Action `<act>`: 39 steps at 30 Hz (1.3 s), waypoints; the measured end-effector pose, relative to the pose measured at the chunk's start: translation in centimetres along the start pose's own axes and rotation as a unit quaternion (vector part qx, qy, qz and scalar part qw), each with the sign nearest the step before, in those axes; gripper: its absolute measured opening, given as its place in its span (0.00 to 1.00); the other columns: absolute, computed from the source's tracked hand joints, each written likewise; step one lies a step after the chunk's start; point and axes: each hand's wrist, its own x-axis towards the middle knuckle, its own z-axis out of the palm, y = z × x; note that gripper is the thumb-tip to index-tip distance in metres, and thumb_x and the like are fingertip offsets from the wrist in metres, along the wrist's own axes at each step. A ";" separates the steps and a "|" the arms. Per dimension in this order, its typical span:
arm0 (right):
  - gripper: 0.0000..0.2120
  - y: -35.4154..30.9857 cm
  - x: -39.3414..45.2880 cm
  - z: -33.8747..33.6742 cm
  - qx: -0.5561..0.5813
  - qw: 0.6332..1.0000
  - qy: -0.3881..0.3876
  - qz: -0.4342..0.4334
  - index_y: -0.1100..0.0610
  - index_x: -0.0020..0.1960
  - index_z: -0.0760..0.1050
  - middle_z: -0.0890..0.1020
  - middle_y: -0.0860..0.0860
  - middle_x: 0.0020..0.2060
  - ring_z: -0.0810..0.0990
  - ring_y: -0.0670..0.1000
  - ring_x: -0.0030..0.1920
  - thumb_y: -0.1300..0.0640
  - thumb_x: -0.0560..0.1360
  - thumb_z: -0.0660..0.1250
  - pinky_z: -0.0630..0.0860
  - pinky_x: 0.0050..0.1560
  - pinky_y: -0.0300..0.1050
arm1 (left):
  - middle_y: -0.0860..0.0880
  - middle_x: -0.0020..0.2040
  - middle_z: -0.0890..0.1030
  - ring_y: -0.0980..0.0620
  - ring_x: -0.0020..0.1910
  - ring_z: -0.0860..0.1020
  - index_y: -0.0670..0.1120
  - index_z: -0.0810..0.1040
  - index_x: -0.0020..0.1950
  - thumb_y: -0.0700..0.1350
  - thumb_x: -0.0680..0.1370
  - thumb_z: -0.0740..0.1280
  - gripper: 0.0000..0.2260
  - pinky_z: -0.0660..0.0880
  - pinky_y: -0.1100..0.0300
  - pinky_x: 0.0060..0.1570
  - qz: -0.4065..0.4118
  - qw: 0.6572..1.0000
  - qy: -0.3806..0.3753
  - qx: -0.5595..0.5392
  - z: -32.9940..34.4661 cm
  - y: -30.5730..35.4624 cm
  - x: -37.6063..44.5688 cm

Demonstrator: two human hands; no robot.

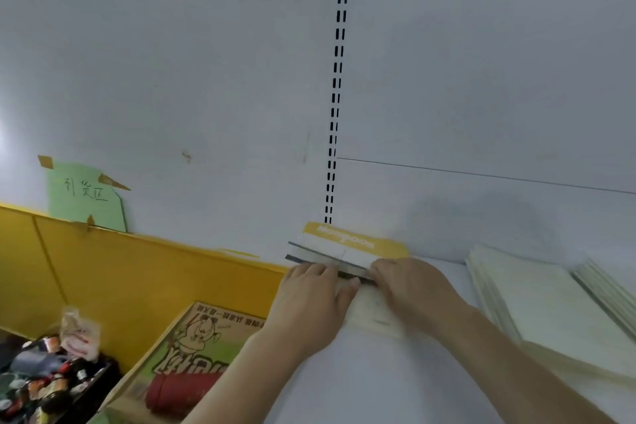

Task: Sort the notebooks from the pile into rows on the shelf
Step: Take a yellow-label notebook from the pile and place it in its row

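Observation:
A small stack of notebooks (347, 248) with a yellow-and-white cover stands against the back panel at the left end of the white shelf (378, 382). My left hand (313, 299) and my right hand (409, 289) lie side by side on the stack's near edge, fingers curled over it. A pale notebook (373, 317) lies flat under my hands. A large fanned pile of cream notebooks (537, 306) lies on the shelf to the right. The stack's lower part is hidden by my fingers.
A slotted upright rail (335, 107) runs up the white back panel. Left of the shelf is a yellow partition (113, 268), a green paper sign (86, 196), a cardboard box (186, 354) holding a red roll, and a bin of bottles (41, 379).

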 end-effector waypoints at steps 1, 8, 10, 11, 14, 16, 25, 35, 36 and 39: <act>0.15 -0.4 -0.2 -0.3 -0.007 1.000 0.025 0.015 0.52 0.47 0.72 0.81 0.53 0.40 0.80 0.58 0.42 0.48 0.83 0.50 0.72 0.37 0.50 | 0.50 0.68 0.76 0.49 0.69 0.70 0.48 0.72 0.71 0.62 0.83 0.48 0.27 0.64 0.56 0.70 0.000 1.000 0.012 -0.010 0.0 -0.2 0.1; 0.11 -5.6 -3.8 -1.6 -0.019 0.970 0.239 0.022 0.55 0.42 0.78 0.79 0.50 0.30 0.77 0.54 0.28 0.56 0.75 0.58 0.65 0.28 0.43 | 0.56 0.61 0.81 0.60 0.58 0.77 0.52 0.71 0.70 0.61 0.82 0.57 0.22 0.72 0.60 0.57 -0.050 0.880 -0.025 -0.472 -2.2 1.9 0.2; 0.14 -7.2 -4.8 -1.3 0.025 0.974 0.223 -0.014 0.58 0.54 0.80 0.84 0.51 0.44 0.81 0.53 0.43 0.56 0.77 0.57 0.75 0.40 0.44 | 0.53 0.52 0.83 0.53 0.53 0.81 0.51 0.75 0.63 0.54 0.83 0.59 0.12 0.78 0.53 0.54 -0.087 0.840 0.022 -0.536 -1.9 2.3 0.3; 0.16 -7.4 -5.1 -1.1 0.036 0.975 0.219 -0.031 0.58 0.60 0.79 0.83 0.52 0.53 0.81 0.51 0.53 0.55 0.79 0.57 0.77 0.51 0.44 | 0.52 0.51 0.83 0.51 0.51 0.81 0.51 0.75 0.61 0.51 0.84 0.58 0.10 0.79 0.52 0.53 -0.102 0.829 0.054 -0.547 -1.9 2.1 0.3; 0.20 -6.2 -5.0 -1.0 0.044 0.966 0.253 0.020 0.59 0.63 0.78 0.81 0.53 0.60 0.79 0.52 0.60 0.51 0.81 0.54 0.77 0.59 0.47 | 0.53 0.42 0.81 0.63 0.38 0.79 0.50 0.74 0.51 0.45 0.84 0.59 0.06 0.74 0.67 0.37 -0.108 0.810 0.139 -0.559 -2.1 0.8 0.3; 0.21 -4.5 -4.1 -0.8 0.057 0.963 0.242 0.107 0.60 0.64 0.77 0.81 0.54 0.60 0.79 0.54 0.60 0.49 0.80 0.54 0.78 0.59 0.49 | 0.55 0.39 0.79 0.65 0.34 0.76 0.50 0.74 0.51 0.44 0.84 0.59 0.05 0.70 0.71 0.31 -0.105 0.812 0.169 -0.549 -2.8 -0.6 0.3; 0.27 -0.4 0.6 2.1 0.053 0.996 -0.014 0.076 0.50 0.54 0.76 0.78 0.46 0.53 0.75 0.51 0.60 0.33 0.77 0.49 0.70 0.60 0.46 | 0.59 0.52 0.81 0.60 0.50 0.79 0.53 0.73 0.63 0.45 0.84 0.58 0.09 0.74 0.62 0.43 -0.143 0.841 0.160 -0.497 -3.3 -5.4 -0.6; 0.21 -0.3 -0.4 -2.1 -0.116 0.951 0.255 0.132 0.56 0.31 0.69 0.66 0.49 0.17 0.62 0.51 0.15 0.50 0.80 0.53 0.58 0.21 0.36 | 0.64 0.53 0.79 0.62 0.51 0.77 0.60 0.69 0.68 0.45 0.85 0.56 0.14 0.73 0.64 0.43 -0.139 0.805 0.171 -0.550 -4.7 -5.2 -1.0; 0.22 -0.9 -0.7 -3.1 -0.101 0.943 0.278 0.151 0.56 0.32 0.69 0.66 0.49 0.18 0.61 0.52 0.16 0.49 0.81 0.51 0.58 0.22 0.37 | 0.63 0.53 0.79 0.61 0.52 0.78 0.61 0.69 0.67 0.45 0.85 0.56 0.14 0.74 0.63 0.43 -0.136 0.799 0.166 -0.562 -4.8 -4.9 -0.9; 0.19 -4.3 -1.4 -4.9 -0.063 0.926 0.337 0.160 0.56 0.35 0.70 0.68 0.49 0.19 0.66 0.55 0.17 0.51 0.81 0.54 0.62 0.22 0.41 | 0.62 0.53 0.81 0.59 0.52 0.79 0.63 0.70 0.64 0.46 0.86 0.56 0.13 0.78 0.59 0.46 -0.115 0.788 0.136 -0.590 -4.9 -3.0 -0.6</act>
